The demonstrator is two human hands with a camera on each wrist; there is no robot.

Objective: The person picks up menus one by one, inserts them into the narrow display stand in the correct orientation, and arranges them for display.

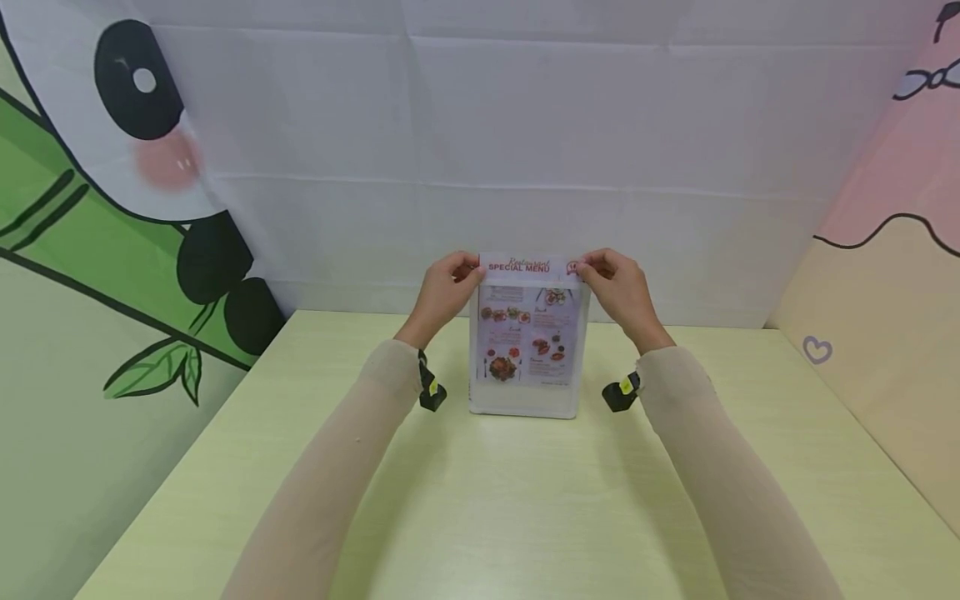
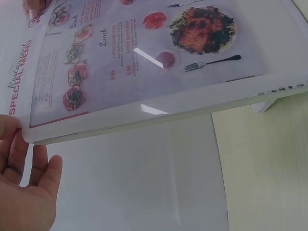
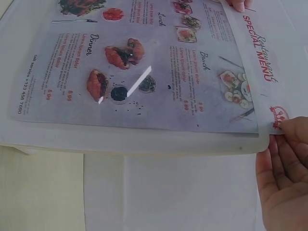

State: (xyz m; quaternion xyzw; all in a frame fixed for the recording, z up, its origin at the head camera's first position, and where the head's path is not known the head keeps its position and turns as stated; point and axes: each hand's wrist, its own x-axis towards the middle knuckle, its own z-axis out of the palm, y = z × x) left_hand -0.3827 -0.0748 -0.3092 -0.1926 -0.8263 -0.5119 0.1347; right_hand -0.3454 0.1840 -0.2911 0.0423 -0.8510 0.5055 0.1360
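A printed restaurant menu sheet (image 1: pixel 528 333) sits partly inside a white upright display frame (image 1: pixel 522 402) with a clear front. Its top strip, lettered "Special Menu", sticks out above the frame's upper edge. My left hand (image 1: pixel 447 292) pinches the sheet's top left corner between thumb and fingers. At the top right corner, my right hand (image 1: pixel 621 293) pinches the sheet beside a round red logo. In the right wrist view the thumb of the right hand (image 3: pixel 286 168) lies on the paper, with fingers behind. The left wrist view shows the left hand (image 2: pixel 29 178) at the frame's corner.
The frame stands on a pale wooden table (image 1: pixel 517 508), near its back edge. A white cloth backdrop (image 1: pixel 525 125) hangs close behind. Cartoon-printed panels flank it, with a green bamboo drawing (image 1: pixel 97 225) on the left. A small black wrist camera (image 1: pixel 621 393) is on the right wrist.
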